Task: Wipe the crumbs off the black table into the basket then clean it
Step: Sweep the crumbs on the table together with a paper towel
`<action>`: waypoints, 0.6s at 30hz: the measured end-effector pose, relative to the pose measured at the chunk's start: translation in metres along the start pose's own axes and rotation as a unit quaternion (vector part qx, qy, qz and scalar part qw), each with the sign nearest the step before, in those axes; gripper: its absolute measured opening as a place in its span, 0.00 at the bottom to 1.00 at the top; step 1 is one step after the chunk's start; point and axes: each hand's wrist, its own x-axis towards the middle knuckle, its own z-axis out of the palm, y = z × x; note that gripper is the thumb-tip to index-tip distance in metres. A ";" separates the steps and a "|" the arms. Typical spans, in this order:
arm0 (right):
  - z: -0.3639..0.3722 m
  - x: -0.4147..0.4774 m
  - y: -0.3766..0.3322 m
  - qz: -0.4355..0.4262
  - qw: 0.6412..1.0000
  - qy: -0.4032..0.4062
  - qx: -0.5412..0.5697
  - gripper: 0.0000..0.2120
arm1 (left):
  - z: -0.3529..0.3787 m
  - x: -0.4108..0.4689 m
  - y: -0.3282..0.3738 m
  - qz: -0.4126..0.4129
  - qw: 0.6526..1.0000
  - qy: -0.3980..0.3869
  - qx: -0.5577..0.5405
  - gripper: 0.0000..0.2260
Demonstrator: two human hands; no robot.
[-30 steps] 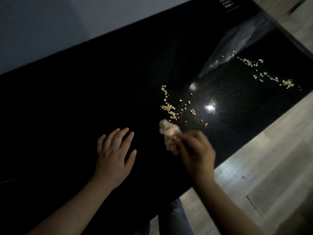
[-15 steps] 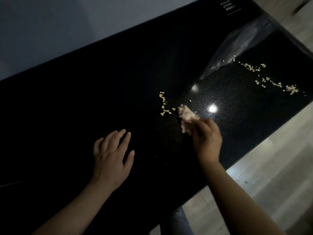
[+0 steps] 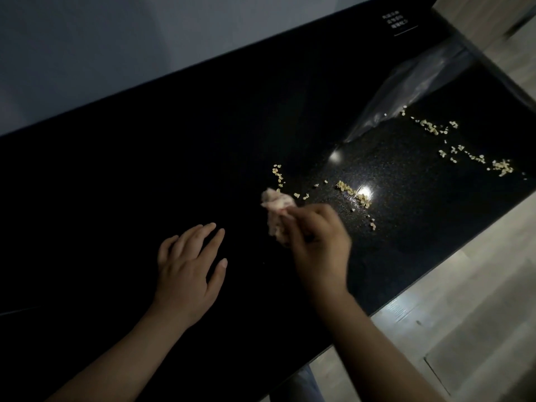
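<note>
The right hand (image 3: 319, 242) has pulled back, its fingers (image 3: 301, 216) pinching the crumpled wipe (image 3: 275, 210); sweep the crumbs (image 3: 352, 192) rightward in low strokes, with the left hand (image 3: 188, 265) spread flat.

table: black table (image 3: 145, 184), glossy
crumbs: crumb cluster (image 3: 352, 192) mid-table; crumb trail (image 3: 475, 158) near right end
bag: clear plastic bag (image 3: 420, 82) touching trail's far end

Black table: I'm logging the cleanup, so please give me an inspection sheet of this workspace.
Surface: black table, glossy, with lamp glare spots.
Job's things: near crumbs beside the crumpled cloth; far crumbs at the right end; basket not seen.
Clutter: clear plastic bag at the far right corner.
Grips: left hand flat on table; right hand pinches cloth.
Cables: faint thin line at left edge, unclear.
Surroundings: grey wall, wooden floor.
</note>
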 end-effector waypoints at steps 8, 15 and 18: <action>0.060 0.018 0.020 -0.036 0.996 -0.049 -0.062 0.07 | 0.000 0.000 0.000 -0.011 1.000 0.001 0.004 0.23; 0.003 0.040 0.073 0.069 0.987 0.057 -0.136 0.06 | -0.001 0.000 0.003 -0.012 1.000 0.000 -0.008 0.24; -0.019 0.044 0.072 0.085 0.987 0.076 -0.113 0.05 | -0.002 0.000 0.005 -0.017 1.000 0.000 -0.013 0.24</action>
